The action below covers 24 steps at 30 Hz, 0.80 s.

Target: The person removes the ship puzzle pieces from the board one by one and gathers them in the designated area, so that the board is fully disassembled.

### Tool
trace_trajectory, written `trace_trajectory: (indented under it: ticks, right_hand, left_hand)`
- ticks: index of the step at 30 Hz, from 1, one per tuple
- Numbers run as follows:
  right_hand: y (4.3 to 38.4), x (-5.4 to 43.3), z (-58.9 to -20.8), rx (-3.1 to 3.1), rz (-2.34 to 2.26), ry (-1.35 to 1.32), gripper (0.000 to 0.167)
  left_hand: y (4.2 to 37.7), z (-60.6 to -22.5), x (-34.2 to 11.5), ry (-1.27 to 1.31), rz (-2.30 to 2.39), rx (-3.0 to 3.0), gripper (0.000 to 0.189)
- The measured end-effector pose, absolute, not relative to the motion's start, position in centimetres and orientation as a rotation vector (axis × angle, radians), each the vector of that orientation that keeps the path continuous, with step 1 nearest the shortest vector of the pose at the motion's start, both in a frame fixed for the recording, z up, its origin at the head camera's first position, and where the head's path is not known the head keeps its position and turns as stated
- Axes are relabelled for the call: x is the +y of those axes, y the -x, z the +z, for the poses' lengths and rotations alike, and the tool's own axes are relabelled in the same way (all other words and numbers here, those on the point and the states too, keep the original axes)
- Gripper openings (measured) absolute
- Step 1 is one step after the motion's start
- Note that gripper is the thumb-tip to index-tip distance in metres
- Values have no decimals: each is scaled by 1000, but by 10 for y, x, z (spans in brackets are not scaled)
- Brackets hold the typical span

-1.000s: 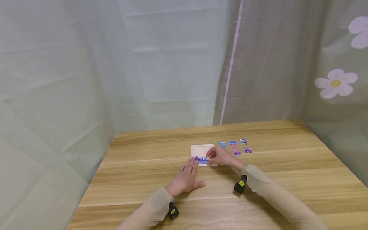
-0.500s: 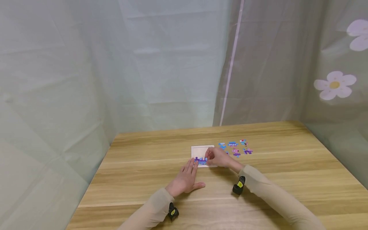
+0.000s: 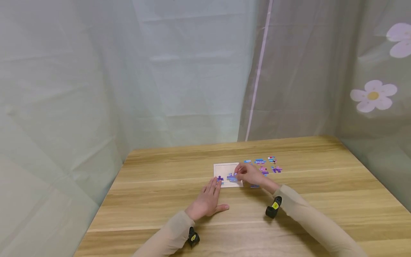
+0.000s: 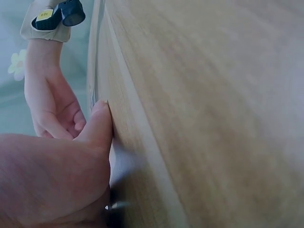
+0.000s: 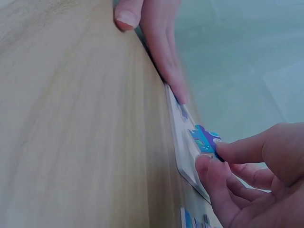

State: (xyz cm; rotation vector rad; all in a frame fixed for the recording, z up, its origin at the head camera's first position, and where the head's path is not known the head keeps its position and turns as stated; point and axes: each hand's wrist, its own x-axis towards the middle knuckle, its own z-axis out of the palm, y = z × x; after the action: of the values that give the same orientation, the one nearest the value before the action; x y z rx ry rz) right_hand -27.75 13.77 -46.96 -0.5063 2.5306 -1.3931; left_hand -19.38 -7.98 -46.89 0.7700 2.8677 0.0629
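Note:
A small white puzzle tray (image 3: 224, 169) lies on the table, its low rim showing along the edges. My left hand (image 3: 208, 200) lies flat with straight fingers, fingertips over the tray's near left corner and a purple-blue jigsaw piece (image 3: 219, 178) there. My right hand (image 3: 250, 175) pinches another jigsaw piece (image 5: 205, 137) between thumb and fingers, over the right part of the tray. That piece is blue and purple, and it stands tilted above the tray floor in the right wrist view. In the left wrist view the tray is hidden behind the left hand (image 4: 52, 178).
Several loose jigsaw pieces lie right of the tray, among them a blue one (image 3: 260, 161), a pink one (image 3: 264, 171) and a purple one (image 3: 277, 169). Another piece (image 3: 254, 186) lies partly under the right wrist. Curtains (image 3: 192, 89) hang behind the wooden table (image 3: 160, 164).
My right hand has lifted the pinched jigsaw piece away from the corner piece and shifted slightly right, opening a gap between the two. The left hand has stayed put.

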Motion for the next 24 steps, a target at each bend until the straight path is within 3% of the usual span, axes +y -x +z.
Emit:
trace_trajectory:
  ticks: [24]
  right_hand:
    - [261,194,-465,2381,-1566,402,19]
  left_hand:
    - [189,-467,-79,-719,121,2824,91]
